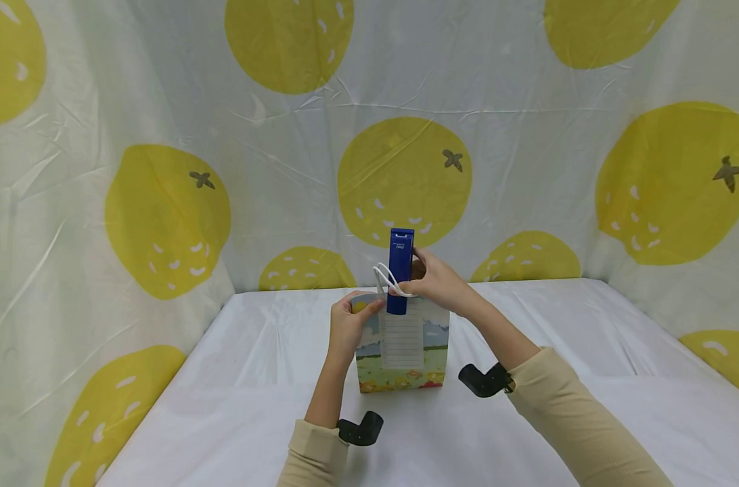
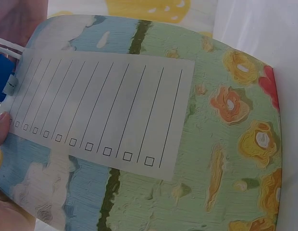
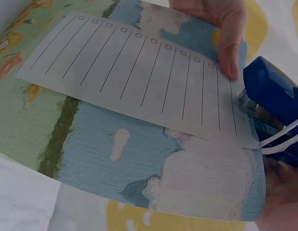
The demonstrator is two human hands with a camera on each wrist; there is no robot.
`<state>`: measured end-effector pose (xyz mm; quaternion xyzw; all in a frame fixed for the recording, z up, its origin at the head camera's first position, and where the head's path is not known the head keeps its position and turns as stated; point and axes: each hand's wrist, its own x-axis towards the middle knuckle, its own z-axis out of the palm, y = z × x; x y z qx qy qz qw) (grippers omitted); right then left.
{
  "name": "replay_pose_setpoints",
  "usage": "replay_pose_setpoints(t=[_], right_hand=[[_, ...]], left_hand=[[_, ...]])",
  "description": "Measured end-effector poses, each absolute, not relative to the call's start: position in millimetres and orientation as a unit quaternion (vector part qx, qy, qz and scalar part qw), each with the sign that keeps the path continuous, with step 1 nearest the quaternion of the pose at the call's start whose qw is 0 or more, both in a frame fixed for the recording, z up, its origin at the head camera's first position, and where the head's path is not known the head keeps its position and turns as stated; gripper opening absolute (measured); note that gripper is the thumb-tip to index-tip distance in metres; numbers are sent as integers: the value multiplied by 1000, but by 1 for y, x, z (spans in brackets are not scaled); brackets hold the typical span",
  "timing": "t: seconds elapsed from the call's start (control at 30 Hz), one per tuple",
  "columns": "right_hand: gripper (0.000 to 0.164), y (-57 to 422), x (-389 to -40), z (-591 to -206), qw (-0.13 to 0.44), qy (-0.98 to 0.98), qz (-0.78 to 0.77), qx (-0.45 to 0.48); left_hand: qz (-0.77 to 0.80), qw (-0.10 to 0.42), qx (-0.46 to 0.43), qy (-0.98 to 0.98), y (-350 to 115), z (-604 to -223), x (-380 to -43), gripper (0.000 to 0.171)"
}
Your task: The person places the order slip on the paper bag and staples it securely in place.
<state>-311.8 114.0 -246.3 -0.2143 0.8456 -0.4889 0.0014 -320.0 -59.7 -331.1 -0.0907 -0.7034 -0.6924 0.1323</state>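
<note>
A paper bag (image 1: 433,362) with a painted sky, meadow and flowers stands upright on the white table. Against its front lies a white checklist sheet (image 1: 402,343) with lines and small boxes. My left hand (image 1: 348,328) pinches the bag's top left edge, its thumb on the sheet's top in the right wrist view. At the top edge, my right hand (image 1: 444,287) grips a blue stapler (image 1: 400,264), held upright. In the right wrist view the stapler's (image 3: 274,91) jaws straddle the top of the sheet and bag. White cord handles (image 3: 286,136) loop across the stapler.
White cloth covers the table (image 1: 254,379). Behind it and at both sides hangs a white curtain (image 1: 284,176) printed with big yellow lemons. A black wrist camera (image 1: 362,429) sits at the left sleeve, another camera (image 1: 484,380) at the right.
</note>
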Motion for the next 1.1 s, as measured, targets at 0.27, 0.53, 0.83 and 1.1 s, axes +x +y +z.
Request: replay_pose_setpoints(t=[0.27,0.53,0.83,1.1], right_hand=[[75,113,-313,-248,-25,850,-475,-227],[73,111,-311,-251,-52,852,-460,-244],[71,111,-312,-253,-53,848,-463,-253],[73,109,-311,-256,-61,843,-467,-259]], left_hand=[[-692,130,-92,-704,-61,-331,-319,33],[-695,132,-97,-700,-59,-332,-320,31],[-692,136,-93,-703,-59,-330,-319,29],[-688,138,-89,-707,-60,-331,-320,30]])
